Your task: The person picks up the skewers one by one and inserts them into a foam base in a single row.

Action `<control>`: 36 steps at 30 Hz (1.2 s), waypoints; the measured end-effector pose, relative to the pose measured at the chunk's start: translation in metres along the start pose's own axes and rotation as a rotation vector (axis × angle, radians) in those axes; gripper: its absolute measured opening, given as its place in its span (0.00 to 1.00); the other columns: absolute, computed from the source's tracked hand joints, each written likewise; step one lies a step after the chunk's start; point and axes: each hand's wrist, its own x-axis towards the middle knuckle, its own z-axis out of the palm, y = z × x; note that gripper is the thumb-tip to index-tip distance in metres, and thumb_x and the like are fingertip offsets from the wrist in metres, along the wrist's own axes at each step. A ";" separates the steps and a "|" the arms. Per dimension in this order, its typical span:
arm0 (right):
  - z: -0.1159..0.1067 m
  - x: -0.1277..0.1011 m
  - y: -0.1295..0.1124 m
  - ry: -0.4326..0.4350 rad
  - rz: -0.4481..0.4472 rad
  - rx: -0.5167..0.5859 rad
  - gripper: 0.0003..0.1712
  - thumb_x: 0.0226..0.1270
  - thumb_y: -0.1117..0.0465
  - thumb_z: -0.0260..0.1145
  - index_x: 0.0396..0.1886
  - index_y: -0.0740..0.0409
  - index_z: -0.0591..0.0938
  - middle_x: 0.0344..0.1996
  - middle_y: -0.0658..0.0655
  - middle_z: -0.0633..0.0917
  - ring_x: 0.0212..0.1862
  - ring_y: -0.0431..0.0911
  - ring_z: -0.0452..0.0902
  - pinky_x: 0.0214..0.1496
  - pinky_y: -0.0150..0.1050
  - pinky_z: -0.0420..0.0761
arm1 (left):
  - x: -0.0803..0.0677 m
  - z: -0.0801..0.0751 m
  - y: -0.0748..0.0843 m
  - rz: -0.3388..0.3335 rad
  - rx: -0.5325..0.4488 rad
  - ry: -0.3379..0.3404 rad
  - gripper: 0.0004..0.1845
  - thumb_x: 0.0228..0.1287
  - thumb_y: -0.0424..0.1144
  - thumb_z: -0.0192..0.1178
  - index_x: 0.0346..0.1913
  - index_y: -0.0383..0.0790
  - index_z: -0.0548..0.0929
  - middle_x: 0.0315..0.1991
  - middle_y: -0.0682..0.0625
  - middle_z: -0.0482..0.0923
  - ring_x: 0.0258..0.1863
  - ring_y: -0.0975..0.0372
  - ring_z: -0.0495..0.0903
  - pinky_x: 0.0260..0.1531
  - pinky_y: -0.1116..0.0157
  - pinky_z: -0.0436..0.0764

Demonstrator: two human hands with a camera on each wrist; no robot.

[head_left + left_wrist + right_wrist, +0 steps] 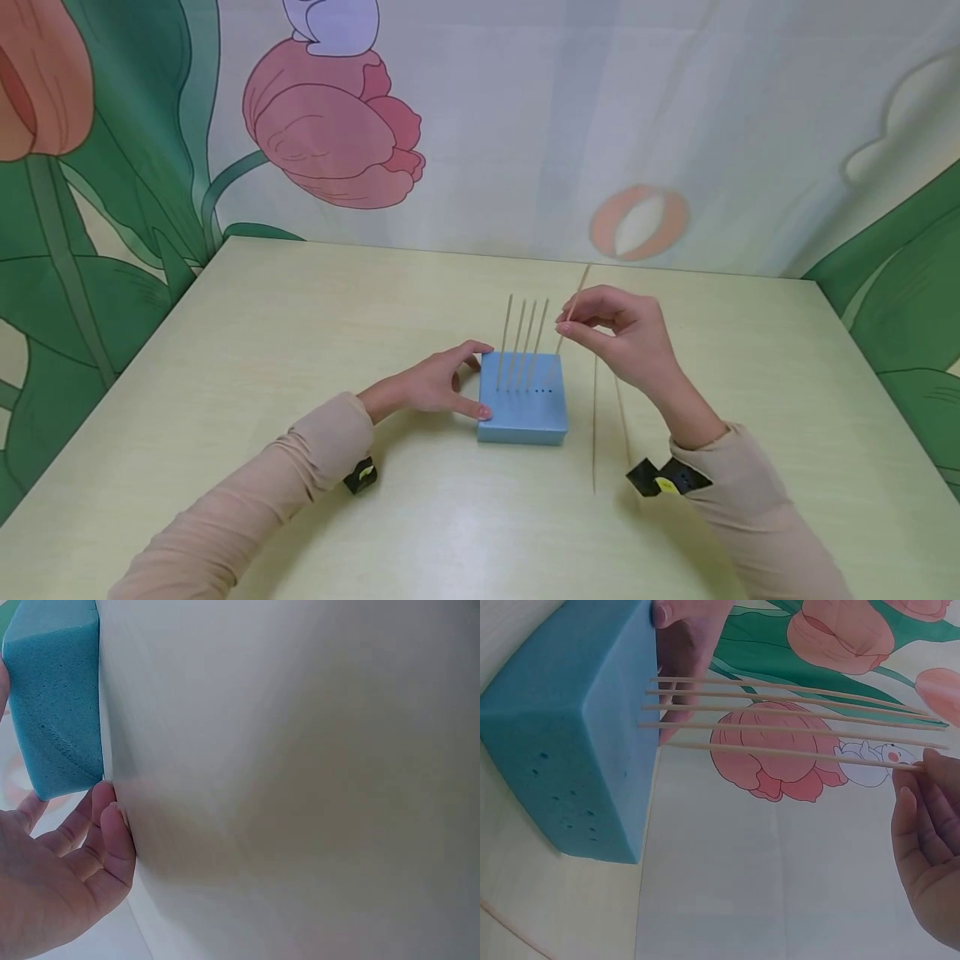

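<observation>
Near the middle of the worktop (pixel 300 317) the left hand (pixel 435 385) rests against the left side of the blue foam block (pixel 522 408), thumb and fingers spread around its corners, probably to keep it from sliding. Four thin wooden sticks (pixel 520 342) stand upright in its top. The right hand (pixel 622 333) pinches a fifth stick (pixel 572 310), tilted, its lower end at the block's top. Two spare sticks (pixel 595 425) lie just right of the block.
</observation>
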 end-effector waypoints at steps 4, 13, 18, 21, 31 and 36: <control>0.003 -0.001 0.003 -0.005 0.009 -0.019 0.09 0.46 0.83 0.65 0.26 0.70 0.79 0.24 0.59 0.81 0.27 0.39 0.78 0.32 0.30 0.77 | -0.001 0.000 0.000 0.006 -0.001 -0.001 0.45 0.45 0.47 0.71 0.65 0.44 0.57 0.53 0.42 0.67 0.27 0.59 0.68 0.32 0.67 0.68; 0.006 -0.003 0.009 -0.007 0.014 -0.036 0.08 0.46 0.82 0.66 0.26 0.70 0.79 0.24 0.61 0.81 0.27 0.38 0.78 0.33 0.30 0.78 | 0.000 0.000 0.001 0.013 -0.001 -0.001 0.45 0.46 0.47 0.71 0.65 0.44 0.57 0.53 0.42 0.67 0.25 0.60 0.68 0.31 0.67 0.68; 0.007 -0.003 0.009 -0.004 0.020 -0.041 0.08 0.47 0.81 0.66 0.26 0.70 0.79 0.24 0.61 0.81 0.27 0.38 0.78 0.33 0.30 0.78 | 0.000 0.000 0.001 0.014 0.004 0.000 0.45 0.46 0.46 0.71 0.65 0.44 0.57 0.53 0.42 0.67 0.26 0.60 0.68 0.32 0.67 0.68; 0.008 -0.003 0.010 -0.005 0.024 -0.044 0.07 0.47 0.81 0.66 0.26 0.70 0.79 0.25 0.61 0.81 0.27 0.38 0.78 0.33 0.30 0.78 | 0.000 0.000 0.001 0.013 0.006 0.000 0.45 0.46 0.46 0.71 0.65 0.44 0.57 0.53 0.42 0.68 0.27 0.59 0.68 0.33 0.66 0.68; 0.016 -0.015 0.024 -0.058 0.096 -0.102 0.05 0.49 0.76 0.68 0.27 0.66 0.81 0.25 0.59 0.83 0.27 0.39 0.78 0.32 0.31 0.77 | 0.000 0.000 0.001 0.011 0.009 0.000 0.45 0.46 0.47 0.71 0.65 0.44 0.57 0.53 0.42 0.68 0.27 0.59 0.69 0.33 0.66 0.69; 0.018 -0.018 0.028 -0.064 0.111 -0.128 0.05 0.50 0.74 0.68 0.27 0.65 0.81 0.25 0.57 0.84 0.28 0.40 0.78 0.32 0.31 0.78 | -0.001 0.000 0.001 0.013 0.004 0.000 0.45 0.46 0.47 0.71 0.65 0.43 0.57 0.53 0.41 0.67 0.28 0.59 0.69 0.33 0.66 0.69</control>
